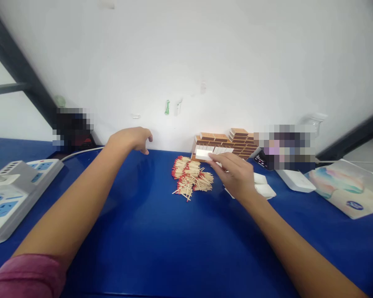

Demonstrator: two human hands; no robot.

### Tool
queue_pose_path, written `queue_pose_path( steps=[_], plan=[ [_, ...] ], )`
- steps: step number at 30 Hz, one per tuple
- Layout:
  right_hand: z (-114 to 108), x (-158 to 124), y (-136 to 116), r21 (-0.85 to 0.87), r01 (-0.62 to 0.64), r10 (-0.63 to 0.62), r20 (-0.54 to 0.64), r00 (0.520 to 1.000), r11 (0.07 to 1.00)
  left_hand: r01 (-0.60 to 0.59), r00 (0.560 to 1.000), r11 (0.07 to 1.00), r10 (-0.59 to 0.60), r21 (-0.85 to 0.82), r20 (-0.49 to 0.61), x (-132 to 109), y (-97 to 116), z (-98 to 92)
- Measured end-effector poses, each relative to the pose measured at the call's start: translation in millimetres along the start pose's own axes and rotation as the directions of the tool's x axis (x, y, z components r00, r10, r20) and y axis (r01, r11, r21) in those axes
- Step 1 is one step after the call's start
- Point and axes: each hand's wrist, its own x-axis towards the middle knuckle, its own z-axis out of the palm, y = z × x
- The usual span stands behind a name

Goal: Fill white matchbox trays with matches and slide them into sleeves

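My left hand (132, 138) hangs over the back of the blue table near the wall, its fingers bent and apart, with nothing in them. Between thumb and fingers of my right hand (236, 171) is a small white matchbox tray (203, 155); the fingers hide part of it. Just behind it, brown-sided matchboxes (245, 145) stand stacked against the wall. To the left of my right hand lies a pile of loose red-tipped matches (191, 177). More white matchbox trays (265, 191) sit beside my right wrist, partly covered by it.
On the blue table (143, 244), a white power strip (25, 211) with a plugged-in adapter lies at the left. At the right are a phone (262, 161), a white box-like device (295, 180) and a tissue pack (345, 188). A cable (81, 152) runs along the back left.
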Motion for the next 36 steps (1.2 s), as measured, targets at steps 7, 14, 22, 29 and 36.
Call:
queue_pose_path(
  steps=[7,14,22,29,36],
  plan=[
    [-36.4,5.3,43.1,-0.246,-0.149,0.104,-0.186,0.977,0.958,0.022,0.999,1.0,-0.022,0.005,0.027,-3.3,-5.4,-2.1],
    [-57.9,0.2,76.9,-0.272,-0.241,0.174,-0.249,0.953,0.932,-0.059,0.994,0.998,0.061,-0.031,0.086,-18.6,9.2,-8.6],
    [-65.4,7.2,79.8,-0.2,-0.286,0.282,-0.046,0.958,0.937,-0.084,0.993,0.991,0.092,-0.099,0.074,-28.5,8.6,-16.4],
    [-59.5,-7.5,111.5,-0.244,-0.281,0.36,0.393,0.846,0.928,-0.083,0.978,0.988,0.105,-0.127,0.177,-6.5,6.3,-0.3],
    [-52.0,-10.7,102.9,-0.362,-0.217,0.335,0.306,0.891,0.907,-0.077,0.972,0.979,0.115,-0.187,0.203,-13.9,7.5,-6.8]
  ],
)
